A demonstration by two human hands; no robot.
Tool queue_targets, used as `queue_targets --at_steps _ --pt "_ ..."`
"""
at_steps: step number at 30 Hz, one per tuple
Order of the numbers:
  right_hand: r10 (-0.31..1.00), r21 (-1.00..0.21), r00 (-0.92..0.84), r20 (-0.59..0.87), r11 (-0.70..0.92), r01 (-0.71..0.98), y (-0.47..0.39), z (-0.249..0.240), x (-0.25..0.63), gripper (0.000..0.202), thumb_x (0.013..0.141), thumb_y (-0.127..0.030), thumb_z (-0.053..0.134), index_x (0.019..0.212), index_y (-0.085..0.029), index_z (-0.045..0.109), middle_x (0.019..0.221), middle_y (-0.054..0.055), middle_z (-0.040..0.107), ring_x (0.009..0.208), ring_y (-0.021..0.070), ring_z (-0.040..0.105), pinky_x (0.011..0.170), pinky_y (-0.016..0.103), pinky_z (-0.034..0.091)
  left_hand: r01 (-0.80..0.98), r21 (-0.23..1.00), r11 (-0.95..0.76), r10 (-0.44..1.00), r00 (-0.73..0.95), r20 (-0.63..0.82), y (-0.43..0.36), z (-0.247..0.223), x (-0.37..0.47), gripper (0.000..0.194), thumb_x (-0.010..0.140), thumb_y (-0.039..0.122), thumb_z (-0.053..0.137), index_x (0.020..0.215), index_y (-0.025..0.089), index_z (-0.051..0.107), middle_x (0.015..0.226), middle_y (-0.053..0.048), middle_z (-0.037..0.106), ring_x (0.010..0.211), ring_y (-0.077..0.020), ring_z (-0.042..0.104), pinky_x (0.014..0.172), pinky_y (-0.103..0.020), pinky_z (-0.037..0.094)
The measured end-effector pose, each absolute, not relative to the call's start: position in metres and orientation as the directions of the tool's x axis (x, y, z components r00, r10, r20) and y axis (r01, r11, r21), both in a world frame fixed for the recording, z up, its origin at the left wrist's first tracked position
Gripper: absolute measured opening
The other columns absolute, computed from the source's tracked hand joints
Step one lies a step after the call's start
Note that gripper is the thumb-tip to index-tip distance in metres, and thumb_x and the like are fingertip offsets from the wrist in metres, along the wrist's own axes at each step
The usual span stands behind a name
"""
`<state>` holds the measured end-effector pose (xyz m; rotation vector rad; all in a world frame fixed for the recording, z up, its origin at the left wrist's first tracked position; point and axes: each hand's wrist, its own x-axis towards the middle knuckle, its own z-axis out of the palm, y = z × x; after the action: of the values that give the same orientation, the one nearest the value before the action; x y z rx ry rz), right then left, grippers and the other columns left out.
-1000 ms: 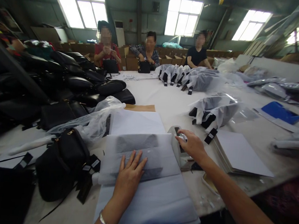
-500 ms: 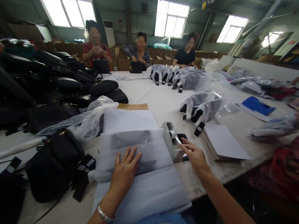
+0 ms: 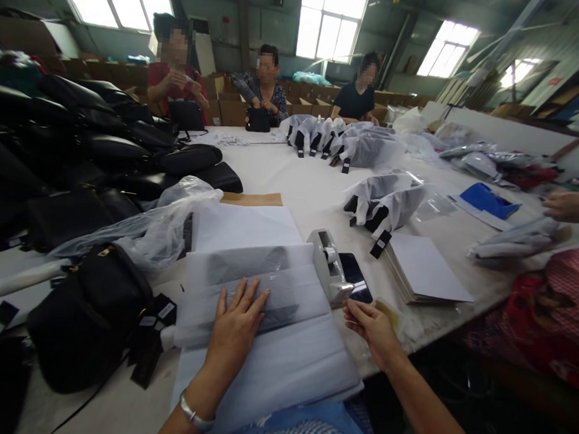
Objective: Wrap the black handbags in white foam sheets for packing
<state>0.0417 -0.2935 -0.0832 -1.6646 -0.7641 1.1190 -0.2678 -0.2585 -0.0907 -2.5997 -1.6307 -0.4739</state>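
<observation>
My left hand [image 3: 239, 317] lies flat, fingers spread, on a white tissue-paper wrap [image 3: 197, 303] with a dark shape showing through it. My right hand [image 3: 371, 327] pinches at the front end of a grey tape dispenser [image 3: 332, 274]; what its fingertips hold is too small to make out. More white tissue sheets [image 3: 277, 376] lie under the wrap, near my body. Behind the dispenser rests a dark phone [image 3: 357, 279]. White paper [image 3: 245, 230] sits beyond the wrap.
Black bags [image 3: 91, 315] and a large black pile [image 3: 114, 150] fill the left. A stack of white boards [image 3: 426, 268] and plastic-wrapped bags [image 3: 385, 201] stand right of centre. Several people sit across the table; another person's hand [image 3: 578, 205] shows at right.
My right hand has moved down from the dispenser's roll to its front end, uncovering the phone. My left hand stays on the wrap. The view has shifted slightly.
</observation>
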Motion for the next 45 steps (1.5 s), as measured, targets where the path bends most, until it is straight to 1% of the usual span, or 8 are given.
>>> queue_targets --at_steps 10,15,20,24,28,32,37,45 --pt "0.937 -0.829 0.336 -0.1 -0.265 0.493 -0.287 -0.07 0.062 0.035 0.074 -0.051 0.067 0.085 -0.019 0.077 0.073 0.005 0.073 0.057 0.0197 0.062 0.058 0.033 0.052 0.863 0.224 -0.452 0.876 0.383 0.293 -0.256 -0.086 -0.269 0.045 0.094 0.019 0.051 0.139 0.026 0.053 0.151 -0.009 0.046 0.141 -0.0316 0.039 0.113 -0.064 0.029" --pt "0.998 -0.65 -0.046 0.043 0.063 0.757 -0.289 -0.04 0.053 0.032 0.091 -0.041 0.053 0.109 -0.024 0.074 0.089 0.004 0.074 0.078 0.0204 0.068 0.076 0.032 0.052 0.826 0.401 -0.396 0.909 0.29 0.3 -0.249 -0.077 -0.281 0.048 0.098 0.019 0.04 0.146 0.023 0.043 0.153 -0.011 0.043 0.134 -0.0262 0.05 0.111 -0.054 0.039" --pt "0.856 -0.6 -0.507 0.098 0.458 0.656 -0.246 -0.002 0.006 0.038 0.098 -0.033 0.049 0.133 -0.025 0.06 0.097 0.005 0.073 0.089 0.0175 0.066 0.085 0.029 0.049 0.779 0.571 -0.26 0.958 0.133 0.254 -0.239 -0.072 -0.302 0.057 0.094 0.006 0.033 0.148 0.024 0.041 0.155 -0.007 0.041 0.132 -0.0225 0.053 0.103 -0.037 0.051" --pt "0.616 -0.598 -0.786 0.054 0.65 0.468 -0.196 0.018 -0.055 0.051 0.096 -0.029 0.051 0.147 -0.024 0.044 0.095 0.003 0.072 0.086 0.0165 0.064 0.084 0.029 0.048 0.717 0.648 -0.257 0.946 0.048 0.322 -0.229 -0.077 -0.318 0.055 0.093 0.006 0.035 0.146 0.019 0.044 0.152 -0.01 0.045 0.138 -0.0214 0.045 0.113 -0.04 0.041" --pt "0.402 -0.595 -0.916 -0.011 0.733 0.329 -0.151 0.023 -0.113 0.063 0.091 -0.022 0.053 0.151 -0.024 0.035 0.089 0.0 0.071 0.073 0.0142 0.063 0.074 0.026 0.047 0.609 0.757 -0.239 0.942 -0.046 0.333 -0.222 -0.085 -0.327 0.058 0.091 0.009 0.042 0.148 0.018 0.039 0.153 -0.01 0.044 0.141 -0.0209 0.041 0.118 -0.044 0.034" --pt "0.269 -0.577 -0.96 -0.084 0.772 0.266 -0.119 0.015 -0.156 0.067 0.088 -0.024 0.056 0.152 -0.023 0.034 0.077 -0.002 0.069 0.06 0.0127 0.059 0.063 0.023 0.043 0.372 0.914 -0.162 0.963 -0.145 0.229 -0.22 -0.091 -0.328 0.061 0.091 0.01 0.04 0.15 0.021 0.035 0.155 -0.01 0.04 0.139 -0.0224 0.044 0.105 -0.04 0.05" --pt "0.277 -0.358 -0.941 -0.192 0.873 0.33 -0.105 0.007 -0.182 0.078 0.084 -0.028 0.06 0.155 -0.027 0.026 0.07 -0.001 0.068 0.057 0.0167 0.059 0.057 0.025 0.04 0.066 0.996 -0.066 0.972 -0.22 0.079 -0.218 -0.107 -0.33 0.066 0.093 0.015 0.038 0.156 0.021 0.017 0.153 -0.014 0.042 0.135 -0.0242 0.049 0.093 -0.038 0.059" --pt "0.426 -0.053 -0.868 -0.255 0.89 0.453 -0.115 0.011 -0.196 0.096 0.073 -0.044 0.069 0.155 -0.031 0.022 0.086 0.008 0.073 0.07 0.0299 0.071 0.058 0.032 0.048 -0.065 0.998 -0.02 0.99 -0.138 0.011 -0.202 -0.154 -0.347 0.072 0.095 0.039 0.046 0.157 0.023 0.015 0.159 -0.017 0.03 0.139 -0.0289 0.043 0.092 -0.033 0.058"
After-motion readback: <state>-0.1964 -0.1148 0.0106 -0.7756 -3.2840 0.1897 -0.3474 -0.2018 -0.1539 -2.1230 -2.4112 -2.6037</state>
